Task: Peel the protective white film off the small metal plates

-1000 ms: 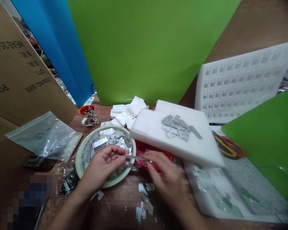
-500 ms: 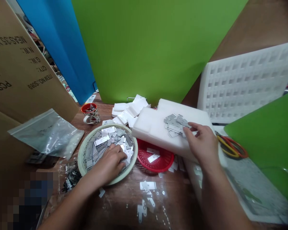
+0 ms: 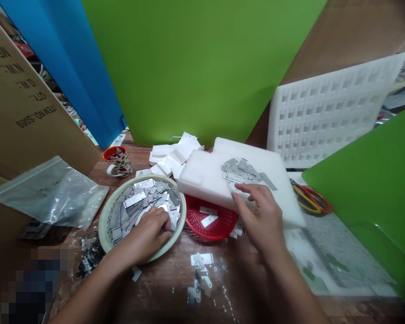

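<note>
My left hand (image 3: 151, 230) rests inside a pale green basket (image 3: 103, 225) full of thin grey metal plates (image 3: 134, 200). Its fingers are curled down among the plates, so whatever they grip is hidden. My right hand (image 3: 261, 209) is over the front edge of a white foam block (image 3: 197, 173). Its thumb and forefinger are slightly apart, and nothing shows between them. Just beyond those fingertips lies a loose pile of small metal plates (image 3: 241, 170) on the foam.
A red basket (image 3: 227, 229) with a few plates sits partly under the foam block. Loose metal pieces (image 3: 200, 279) lie on the wooden table. At left are a patterned mug (image 3: 123, 165) and plastic bag (image 3: 54, 193). Red-and-yellow-handled pliers (image 3: 312, 200) lie at right.
My right hand has moved left and toward me, off the pile's right side. A plate now lies apart at that side. The view has shifted slightly; my left hand stays in the basket.
</note>
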The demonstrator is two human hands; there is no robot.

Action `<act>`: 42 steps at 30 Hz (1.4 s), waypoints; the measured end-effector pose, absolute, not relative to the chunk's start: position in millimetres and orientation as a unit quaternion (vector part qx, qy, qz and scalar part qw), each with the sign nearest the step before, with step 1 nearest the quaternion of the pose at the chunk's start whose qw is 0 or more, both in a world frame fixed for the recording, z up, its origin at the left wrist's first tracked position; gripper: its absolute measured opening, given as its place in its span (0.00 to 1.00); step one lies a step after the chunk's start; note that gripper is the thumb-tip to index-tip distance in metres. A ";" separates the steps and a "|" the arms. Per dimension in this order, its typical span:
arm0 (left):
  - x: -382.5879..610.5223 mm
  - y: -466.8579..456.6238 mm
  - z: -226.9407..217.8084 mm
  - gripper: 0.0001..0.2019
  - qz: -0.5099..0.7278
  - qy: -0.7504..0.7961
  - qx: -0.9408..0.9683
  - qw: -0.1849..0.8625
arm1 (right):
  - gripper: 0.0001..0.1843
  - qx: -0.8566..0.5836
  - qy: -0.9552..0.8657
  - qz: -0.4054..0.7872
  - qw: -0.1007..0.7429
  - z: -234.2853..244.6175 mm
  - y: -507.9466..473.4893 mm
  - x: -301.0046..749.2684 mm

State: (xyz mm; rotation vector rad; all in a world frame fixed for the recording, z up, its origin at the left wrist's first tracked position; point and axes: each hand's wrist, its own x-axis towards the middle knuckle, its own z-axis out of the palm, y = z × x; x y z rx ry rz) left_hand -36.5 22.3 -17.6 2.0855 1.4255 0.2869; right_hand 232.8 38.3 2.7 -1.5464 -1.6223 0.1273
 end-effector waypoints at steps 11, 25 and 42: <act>-40.9 26.6 -4.9 0.14 0.349 0.533 0.477 0.605 | 0.10 -0.484 -0.663 0.397 0.410 6.0 4.5 158.5; -27.9 1.4 -3.6 0.14 0.305 0.477 0.456 0.686 | 0.15 -0.490 -0.359 0.669 0.429 -6.4 11.2 149.7; -22.6 -1.2 -4.0 0.14 0.259 0.486 0.489 0.677 | 0.15 -0.494 -0.390 0.666 0.401 5.0 5.9 162.4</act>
